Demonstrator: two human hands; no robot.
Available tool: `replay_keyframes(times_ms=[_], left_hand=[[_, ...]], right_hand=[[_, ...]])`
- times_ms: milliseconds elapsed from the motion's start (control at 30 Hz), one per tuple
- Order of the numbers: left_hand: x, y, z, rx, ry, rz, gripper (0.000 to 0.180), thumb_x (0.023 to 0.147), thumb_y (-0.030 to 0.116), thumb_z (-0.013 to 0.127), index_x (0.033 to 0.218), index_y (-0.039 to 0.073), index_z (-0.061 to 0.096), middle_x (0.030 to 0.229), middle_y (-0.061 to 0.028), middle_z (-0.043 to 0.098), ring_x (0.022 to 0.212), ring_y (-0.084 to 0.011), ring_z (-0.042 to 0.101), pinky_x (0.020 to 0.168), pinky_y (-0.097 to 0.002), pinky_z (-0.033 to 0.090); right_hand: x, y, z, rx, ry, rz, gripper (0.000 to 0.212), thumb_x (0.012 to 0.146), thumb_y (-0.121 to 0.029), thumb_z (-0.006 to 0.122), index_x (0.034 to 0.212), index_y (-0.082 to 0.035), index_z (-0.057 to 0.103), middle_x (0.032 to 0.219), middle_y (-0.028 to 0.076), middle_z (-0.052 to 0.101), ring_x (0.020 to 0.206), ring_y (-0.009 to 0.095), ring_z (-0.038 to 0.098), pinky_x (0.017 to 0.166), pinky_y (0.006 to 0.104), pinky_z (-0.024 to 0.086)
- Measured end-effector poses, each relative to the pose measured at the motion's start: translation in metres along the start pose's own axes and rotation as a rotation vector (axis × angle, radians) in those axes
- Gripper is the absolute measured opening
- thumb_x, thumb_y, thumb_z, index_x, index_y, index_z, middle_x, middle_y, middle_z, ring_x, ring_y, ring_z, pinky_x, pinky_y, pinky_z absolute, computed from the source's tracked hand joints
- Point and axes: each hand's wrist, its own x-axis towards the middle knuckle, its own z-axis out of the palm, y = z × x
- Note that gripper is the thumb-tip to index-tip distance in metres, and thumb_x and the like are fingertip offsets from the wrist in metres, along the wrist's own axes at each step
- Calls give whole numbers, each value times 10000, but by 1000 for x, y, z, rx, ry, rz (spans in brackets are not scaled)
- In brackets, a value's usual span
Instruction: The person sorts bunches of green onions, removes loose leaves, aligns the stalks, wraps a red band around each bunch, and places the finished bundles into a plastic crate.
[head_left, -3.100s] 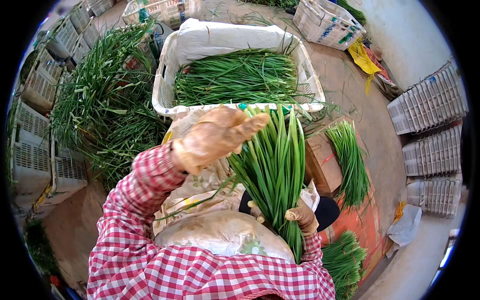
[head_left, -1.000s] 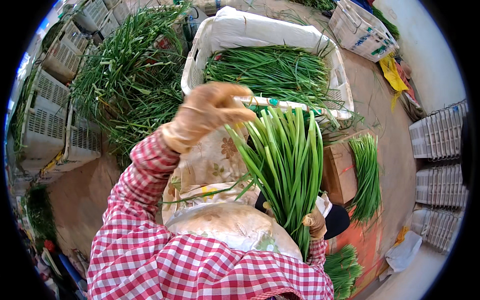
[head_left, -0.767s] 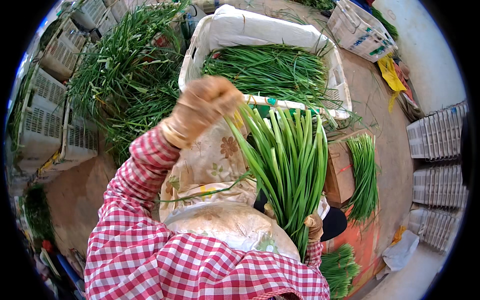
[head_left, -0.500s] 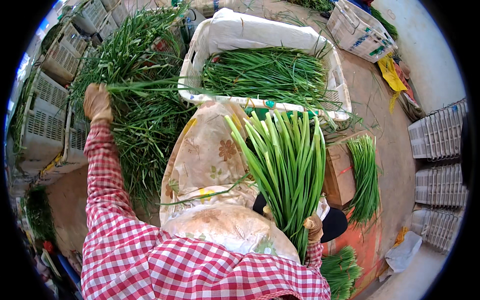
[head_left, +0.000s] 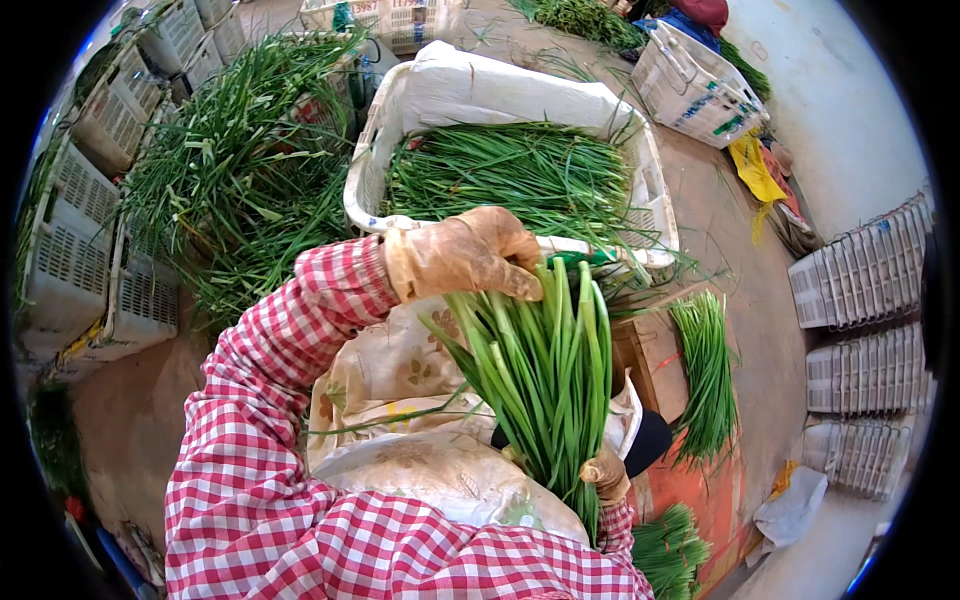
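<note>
A thick bunch of garlic chives (head_left: 545, 385) stands upright before my apron, its pale cut ends at the top. My right hand (head_left: 607, 476), in a tan glove, is closed around its lower part. At the top, my gloved left hand (head_left: 465, 252) curls its thumb and fingers onto stalks at the left of the cut ends. Its palm side is hidden. Just beyond lies a white plastic crate (head_left: 362, 200), lined with a white sheet and holding a layer of loose garlic chives (head_left: 510, 170).
A large heap of loose greens (head_left: 240, 170) spreads at the left beside stacked crates (head_left: 75, 240). To my right, a tied bunch (head_left: 705, 365) leans by a wooden block (head_left: 660, 365), with another bunch (head_left: 670, 552) nearer. Nested crates (head_left: 865, 265) line the right wall.
My left hand has come from the heap at the left to the top of the bunch; the strands it trailed no longer show. My right hand keeps its hold. The view has shifted slightly.
</note>
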Motion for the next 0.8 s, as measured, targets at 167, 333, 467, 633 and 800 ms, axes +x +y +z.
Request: replay_keyframes(times_ms=[167, 333, 467, 633, 800], left_hand=[[-56, -19, -62, -106, 853, 80, 348, 911, 388, 562, 951, 49, 629, 888, -73, 661, 767, -188, 633, 731, -337, 539], [-50, -16, -15, -77, 373, 93, 749, 773, 602, 636, 1229, 13, 558, 1145, -169, 610, 1021, -244, 594, 864, -352, 474], [-43, -20, -3, -93, 269, -236, 478, 751, 356, 733, 1077, 12, 668, 1013, -89, 665, 927, -162, 601, 871, -287, 428], [-41, -18, 1, -262, 298, -241, 282, 775, 204, 718, 985, 18, 686, 905, -51, 690, 845, -110, 614, 835, -252, 437], [-39, -13, 3, -249, 321, -223, 233, 774, 198, 743, 916, 21, 687, 866, -36, 686, 793, -96, 618, 770, -234, 465]], right_hand=[[8, 0, 18, 51, -45, 30, 965, 665, -372, 815, 1388, 35, 322, 1296, 213, 503, 1189, 308, 509, 1030, 388, 377], [5, 1, 9, 74, -7, -23, 924, 682, -339, 805, 1379, 41, 333, 1295, 201, 506, 1181, 308, 514, 1013, 384, 385], [3, 1, 1, 36, 15, -60, 913, 680, -326, 808, 1374, 41, 342, 1289, 200, 511, 1165, 305, 525, 996, 386, 402], [5, 5, -8, -22, 32, -61, 898, 677, -310, 811, 1366, 39, 353, 1281, 198, 516, 1145, 302, 539, 975, 390, 424], [0, 8, -18, -94, 66, -55, 884, 675, -294, 815, 1359, 38, 364, 1274, 197, 522, 1125, 299, 554, 953, 393, 446]])
